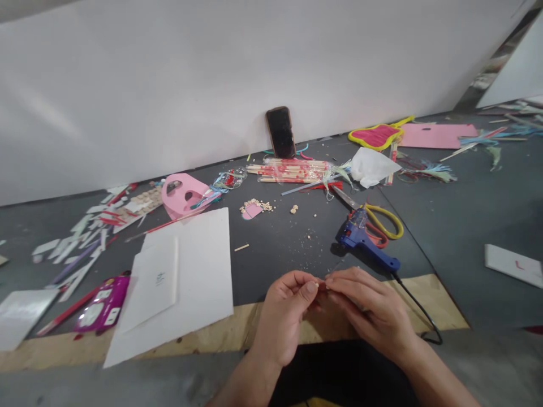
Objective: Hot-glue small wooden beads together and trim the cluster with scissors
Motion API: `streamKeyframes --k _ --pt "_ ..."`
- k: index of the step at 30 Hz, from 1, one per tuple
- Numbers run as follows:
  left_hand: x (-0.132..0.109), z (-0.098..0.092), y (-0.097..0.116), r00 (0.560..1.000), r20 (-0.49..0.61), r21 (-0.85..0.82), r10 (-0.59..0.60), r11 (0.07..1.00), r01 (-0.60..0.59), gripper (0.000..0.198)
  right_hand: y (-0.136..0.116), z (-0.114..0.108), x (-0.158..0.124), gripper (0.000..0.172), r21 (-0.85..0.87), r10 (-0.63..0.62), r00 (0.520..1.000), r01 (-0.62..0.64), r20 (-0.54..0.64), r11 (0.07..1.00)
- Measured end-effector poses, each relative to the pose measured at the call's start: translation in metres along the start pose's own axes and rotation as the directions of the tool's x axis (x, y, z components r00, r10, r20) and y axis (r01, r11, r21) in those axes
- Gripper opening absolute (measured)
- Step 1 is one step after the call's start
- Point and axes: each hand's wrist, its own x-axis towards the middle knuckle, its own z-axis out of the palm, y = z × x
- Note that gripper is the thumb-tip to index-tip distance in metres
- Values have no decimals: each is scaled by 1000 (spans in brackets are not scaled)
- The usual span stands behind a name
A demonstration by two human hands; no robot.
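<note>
My left hand (285, 310) and my right hand (370, 308) meet fingertip to fingertip low in the middle of the view, over the dark work surface (275, 249). Both are pinched on a tiny pale object (321, 281) that is too small to name. Just beyond my right hand lies a blue glue gun (363, 236), its black cable running past my right wrist. Scissors with yellow and red handles (377, 221) lie against the gun.
White paper sheets (186, 271) lie at left beside a magenta packet (103, 305). Farther back are a pink foam shape (183, 195), small pale beads (258, 207), a pack of sticks (292, 169), crumpled white plastic (372, 165) and a phone (280, 132) leaning on the white wall.
</note>
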Motion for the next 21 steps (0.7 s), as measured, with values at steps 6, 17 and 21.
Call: streamKeyframes --k 6,17,21 --pt "-2 1 2 1000 -23 47 17 999 -16 18 -3 3 -2 22 -38 169 985 -171 -45 985" --pt "-3 -2 2 999 -12 72 40 997 -39 18 -8 1 4 14 53 203 978 -206 50 977" --pt "-3 -2 1 999 -32 71 37 997 -35 21 -12 2 8 16 -3 114 993 -114 29 994"
